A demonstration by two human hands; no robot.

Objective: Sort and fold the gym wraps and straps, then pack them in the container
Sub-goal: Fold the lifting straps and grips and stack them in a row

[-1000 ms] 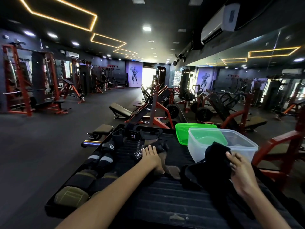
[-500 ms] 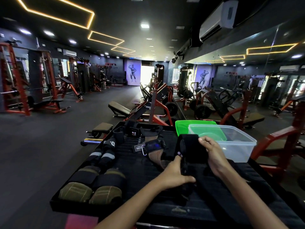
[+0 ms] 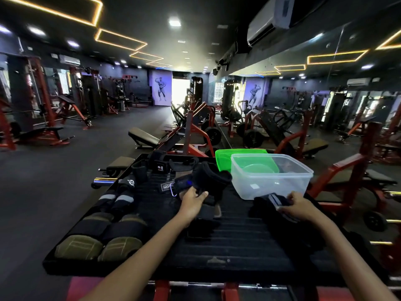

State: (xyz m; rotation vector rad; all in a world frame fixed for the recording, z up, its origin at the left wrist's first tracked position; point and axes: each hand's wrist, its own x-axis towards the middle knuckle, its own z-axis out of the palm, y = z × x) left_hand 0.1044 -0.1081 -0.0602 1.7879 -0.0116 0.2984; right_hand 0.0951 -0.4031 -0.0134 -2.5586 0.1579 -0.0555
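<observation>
On the black ribbed platform (image 3: 230, 242) my left hand (image 3: 192, 202) grips a black padded wrap (image 3: 211, 178) lifted above the surface. My right hand (image 3: 300, 206) pinches the end of another black strap (image 3: 268, 203) lying just in front of the clear plastic container (image 3: 288, 185). The container looks empty, with a green lid (image 3: 225, 158) behind it. More straps lie on the platform: a labelled black one (image 3: 168, 186), a rolled pair with grey bands (image 3: 117, 198) and two olive-and-black wraps (image 3: 97, 246) at the near left.
The platform stands on a red frame (image 3: 227, 292) in a dim gym. Benches (image 3: 144, 137) and red machines (image 3: 347, 170) stand beyond and to the right. Open dark floor (image 3: 43, 192) lies to the left.
Both hands held one black wrap together; now they have parted. The left hand lifts a wrap at centre, the right hand has moved right to a strap by the container.
</observation>
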